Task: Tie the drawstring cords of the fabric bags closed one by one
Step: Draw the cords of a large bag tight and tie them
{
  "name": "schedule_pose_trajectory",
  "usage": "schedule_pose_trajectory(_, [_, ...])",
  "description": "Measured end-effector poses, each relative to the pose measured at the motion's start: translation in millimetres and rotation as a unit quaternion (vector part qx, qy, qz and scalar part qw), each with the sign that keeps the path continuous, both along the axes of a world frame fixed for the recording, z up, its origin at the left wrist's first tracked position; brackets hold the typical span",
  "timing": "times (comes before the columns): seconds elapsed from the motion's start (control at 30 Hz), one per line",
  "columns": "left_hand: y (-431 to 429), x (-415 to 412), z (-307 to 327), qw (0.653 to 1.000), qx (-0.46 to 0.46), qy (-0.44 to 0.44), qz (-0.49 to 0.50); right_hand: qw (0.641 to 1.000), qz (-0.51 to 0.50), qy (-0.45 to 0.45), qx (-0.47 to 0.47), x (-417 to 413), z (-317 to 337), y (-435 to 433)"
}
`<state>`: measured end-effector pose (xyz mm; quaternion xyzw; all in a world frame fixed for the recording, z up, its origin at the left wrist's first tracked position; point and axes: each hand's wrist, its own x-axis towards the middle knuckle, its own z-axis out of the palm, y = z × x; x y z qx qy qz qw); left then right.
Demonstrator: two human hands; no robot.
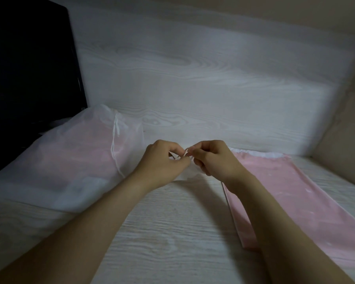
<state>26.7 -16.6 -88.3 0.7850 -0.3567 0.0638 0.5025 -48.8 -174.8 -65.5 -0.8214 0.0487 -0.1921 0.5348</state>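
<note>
pale wood-grain table [172,232] fills frame. sheer white fabric bag [59,160] centre left, flat pink fabric bag [295,191] lower right. at centre, left hand [162,160] and right hand [213,158] both pinch thin white drawstring cord [186,153] between curled fingertips. cord judged light, limp, slippery; grip near the ends, hands close together.

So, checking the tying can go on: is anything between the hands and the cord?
Nothing visible: the left hand and the right hand both pinch the white cord; the pink bag lies aside, to the right.
</note>
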Motion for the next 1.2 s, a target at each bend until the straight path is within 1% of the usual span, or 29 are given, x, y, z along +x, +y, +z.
schedule_pose_trajectory(0.1, [3,1,5,0.998,0.039,0.058,0.000,1.000,-0.019,-0.011,-0.006,4,-4,0])
schedule_pose_trajectory(0.17, [6,0,13,0.992,0.023,0.121,-0.011,0.999,-0.036,-0.018,-0.015,6,-7,-3])
schedule_pose_trajectory(0.27, [13,-1,26,0.977,-0.098,0.185,-0.049,0.996,-0.060,-0.022,-0.057,8,-10,-7])
schedule_pose_trajectory(0.33, [15,-3,33,0.954,-0.186,0.209,-0.112,0.994,-0.067,-0.021,-0.090,8,-11,-7])
schedule_pose_trajectory(0.37, [17,-4,36,0.930,-0.233,0.237,-0.159,0.993,-0.065,-0.019,-0.101,8,-12,-7])
schedule_pose_trajectory(0.4, [19,-6,39,0.893,-0.286,0.280,-0.205,0.992,-0.060,-0.018,-0.109,7,-12,-7])
schedule_pose_trajectory(0.47, [23,-9,45,0.806,-0.368,0.373,-0.276,0.992,-0.048,-0.016,-0.120,7,-14,-7])
schedule_pose_trajectory(0.5, [26,-10,46,0.777,-0.390,0.399,-0.292,0.991,-0.045,-0.016,-0.124,6,-14,-7])
schedule_pose_trajectory(0.53, [28,-9,47,0.758,-0.400,0.415,-0.304,0.991,-0.043,-0.017,-0.125,6,-14,-7])
schedule_pose_trajectory(0.57, [29,-8,47,0.749,-0.400,0.424,-0.315,0.991,-0.040,-0.021,-0.123,6,-13,-7])
schedule_pose_trajectory(0.6, [30,-6,48,0.750,-0.392,0.429,-0.317,0.992,-0.039,-0.024,-0.120,6,-12,-6])
schedule_pose_trajectory(0.63, [29,-2,48,0.763,-0.378,0.428,-0.304,0.992,-0.036,-0.025,-0.122,5,-11,-6])
schedule_pose_trajectory(0.67, [27,2,47,0.787,-0.358,0.421,-0.274,0.991,-0.034,-0.023,-0.125,5,-10,-6])
schedule_pose_trajectory(0.73, [23,8,43,0.857,-0.305,0.376,-0.173,0.991,-0.044,-0.017,-0.129,3,-9,-7])
schedule_pose_trajectory(0.77, [21,10,39,0.897,-0.266,0.335,-0.107,0.988,-0.056,-0.015,-0.145,3,-9,-8])
schedule_pose_trajectory(0.8, [19,12,36,0.930,-0.224,0.288,-0.039,0.981,-0.070,-0.014,-0.179,2,-10,-10])
schedule_pose_trajectory(0.83, [18,12,32,0.953,-0.182,0.241,0.017,0.969,-0.083,-0.012,-0.231,2,-11,-11])
schedule_pose_trajectory(0.87, [17,11,29,0.968,-0.146,0.197,0.054,0.954,-0.093,-0.012,-0.283,1,-11,-12])
schedule_pose_trajectory(0.9, [17,10,26,0.978,-0.120,0.154,0.071,0.942,-0.097,-0.020,-0.320,0,-11,-12])
schedule_pose_trajectory(0.93, [17,8,26,0.986,-0.100,0.110,0.074,0.936,-0.096,-0.033,-0.337,-1,-10,-11])
schedule_pose_trajectory(1.03, [19,1,24,0.998,-0.033,0.003,0.058,0.928,-0.106,-0.063,-0.352,2,-11,-11])
schedule_pose_trajectory(1.07, [20,0,22,0.998,0.002,-0.039,0.055,0.926,-0.120,-0.060,-0.354,4,-13,-13])
schedule_pose_trajectory(1.13, [21,-1,17,0.987,0.091,-0.118,0.059,0.926,-0.144,-0.038,-0.346,9,-17,-17])
schedule_pose_trajectory(1.2, [21,-2,13,0.971,0.158,-0.165,0.065,0.928,-0.153,-0.023,-0.338,9,-19,-17])
